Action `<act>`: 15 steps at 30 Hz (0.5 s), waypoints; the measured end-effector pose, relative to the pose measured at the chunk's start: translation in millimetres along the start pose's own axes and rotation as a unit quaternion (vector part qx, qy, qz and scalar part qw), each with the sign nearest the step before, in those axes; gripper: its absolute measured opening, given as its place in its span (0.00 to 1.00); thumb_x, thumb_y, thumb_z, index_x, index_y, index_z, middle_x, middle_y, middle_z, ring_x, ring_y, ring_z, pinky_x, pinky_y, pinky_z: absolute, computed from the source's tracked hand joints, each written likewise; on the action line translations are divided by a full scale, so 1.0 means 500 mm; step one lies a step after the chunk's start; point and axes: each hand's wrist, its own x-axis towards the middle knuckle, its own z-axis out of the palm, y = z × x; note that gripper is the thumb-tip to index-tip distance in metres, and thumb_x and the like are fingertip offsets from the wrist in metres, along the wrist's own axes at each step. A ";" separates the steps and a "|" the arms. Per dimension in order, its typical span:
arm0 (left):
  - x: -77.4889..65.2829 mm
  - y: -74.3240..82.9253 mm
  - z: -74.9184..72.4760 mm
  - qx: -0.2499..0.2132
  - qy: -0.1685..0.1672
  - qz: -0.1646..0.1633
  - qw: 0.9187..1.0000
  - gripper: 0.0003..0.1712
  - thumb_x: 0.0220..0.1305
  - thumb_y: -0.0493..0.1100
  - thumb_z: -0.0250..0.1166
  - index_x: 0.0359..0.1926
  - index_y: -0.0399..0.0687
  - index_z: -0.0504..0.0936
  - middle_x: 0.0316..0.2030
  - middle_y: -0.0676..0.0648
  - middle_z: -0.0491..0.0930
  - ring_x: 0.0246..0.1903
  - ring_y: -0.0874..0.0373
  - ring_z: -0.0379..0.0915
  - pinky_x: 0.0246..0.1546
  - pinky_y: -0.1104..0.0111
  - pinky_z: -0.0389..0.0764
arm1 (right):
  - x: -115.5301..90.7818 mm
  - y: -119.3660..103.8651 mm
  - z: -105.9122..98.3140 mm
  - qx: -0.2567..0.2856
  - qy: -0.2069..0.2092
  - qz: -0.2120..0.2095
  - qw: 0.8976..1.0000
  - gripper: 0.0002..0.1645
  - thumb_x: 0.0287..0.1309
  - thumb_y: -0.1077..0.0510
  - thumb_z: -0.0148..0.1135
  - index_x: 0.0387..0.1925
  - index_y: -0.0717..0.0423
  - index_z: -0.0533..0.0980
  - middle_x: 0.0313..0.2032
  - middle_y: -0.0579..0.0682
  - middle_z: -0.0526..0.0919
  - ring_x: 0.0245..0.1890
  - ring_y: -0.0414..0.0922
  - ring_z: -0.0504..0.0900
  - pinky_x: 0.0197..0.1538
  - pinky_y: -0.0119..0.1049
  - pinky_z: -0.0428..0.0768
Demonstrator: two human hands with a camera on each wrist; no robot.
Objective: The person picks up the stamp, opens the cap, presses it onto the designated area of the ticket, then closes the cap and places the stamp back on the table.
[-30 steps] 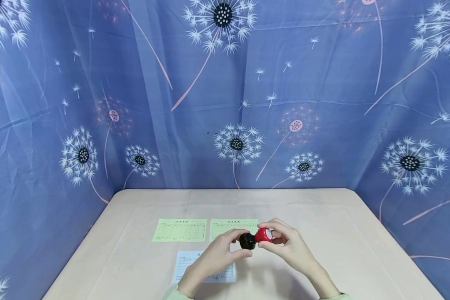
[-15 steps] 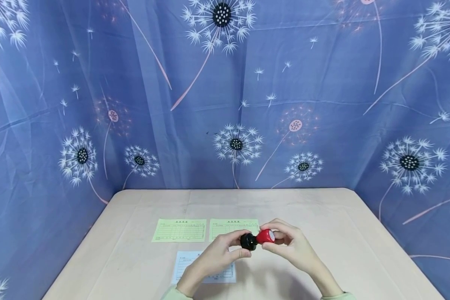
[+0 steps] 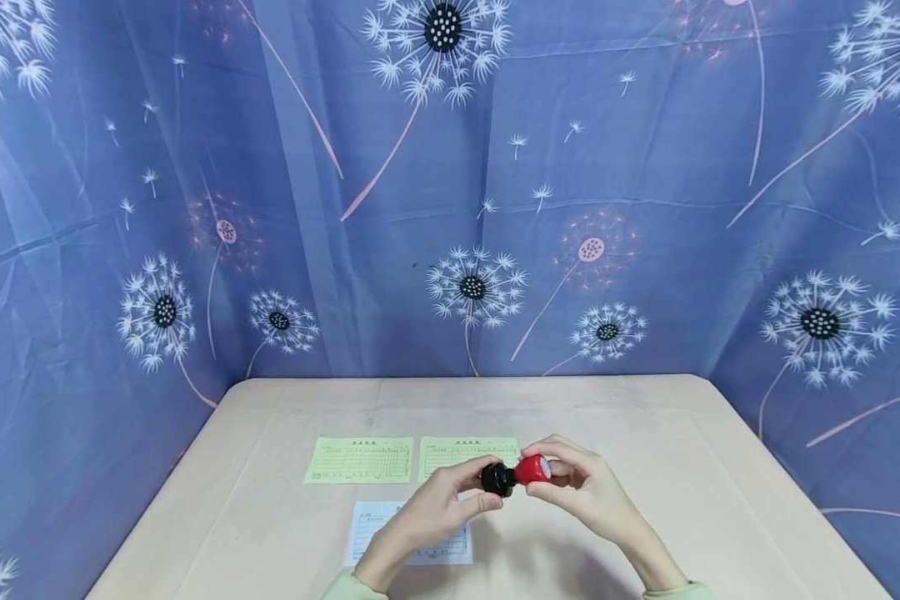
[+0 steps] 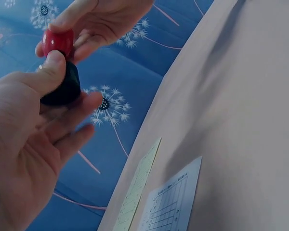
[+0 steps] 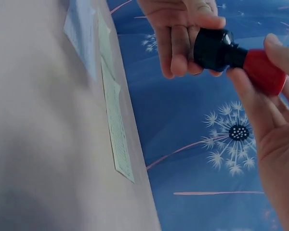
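A hand stamp with a red handle [image 3: 532, 469] and a black round base [image 3: 497, 480] is held tilted above the table, between both hands. My left hand [image 3: 437, 504] pinches the black base between thumb and fingers. The red handle is gripped by the thumb and fingers of my right hand [image 3: 591, 493]. In the right wrist view a narrow black neck joins the base [image 5: 213, 49] to the handle [image 5: 265, 72]. The far end of the base is hidden by the left hand.
Two green printed forms, a left one [image 3: 360, 461] and a right one [image 3: 450, 450], lie side by side on the pale table [image 3: 630, 417]. Nearer lies a blue-white form [image 3: 371, 525], partly covered by the left forearm. A blue flowered curtain [image 3: 390, 292] surrounds the table.
Both hands and the stamp have shifted slightly to the right. The grip on base and handle looks the same, and the forms have stayed in place.
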 end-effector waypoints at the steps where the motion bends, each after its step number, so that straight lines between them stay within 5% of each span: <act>1: 0.001 0.001 0.003 0.004 0.006 -0.010 1.000 0.25 0.68 0.56 0.61 0.65 0.61 0.74 0.53 0.57 0.83 0.52 0.65 0.80 0.58 0.61 0.79 | 0.001 -0.002 0.001 -0.012 0.006 0.001 1.000 0.26 0.53 0.74 0.68 0.54 0.59 0.78 0.44 0.54 0.80 0.36 0.38 0.87 0.37 0.34 0.87; 7: 0.005 0.006 0.016 0.008 0.037 -0.051 0.998 0.27 0.65 0.62 0.63 0.62 0.62 0.75 0.45 0.60 0.84 0.51 0.65 0.81 0.56 0.57 0.80 | 0.004 -0.005 0.004 -0.050 0.036 0.003 0.998 0.23 0.53 0.69 0.71 0.52 0.57 0.79 0.41 0.53 0.79 0.33 0.35 0.85 0.35 0.30 0.84; 15: -0.001 0.013 0.009 -0.048 0.023 -0.036 0.998 0.26 0.67 0.54 0.64 0.64 0.63 0.74 0.51 0.56 0.85 0.53 0.61 0.81 0.53 0.70 0.80 | 0.000 -0.009 0.001 -0.002 0.026 0.009 1.000 0.24 0.54 0.73 0.68 0.53 0.61 0.77 0.44 0.51 0.79 0.35 0.40 0.88 0.35 0.32 0.86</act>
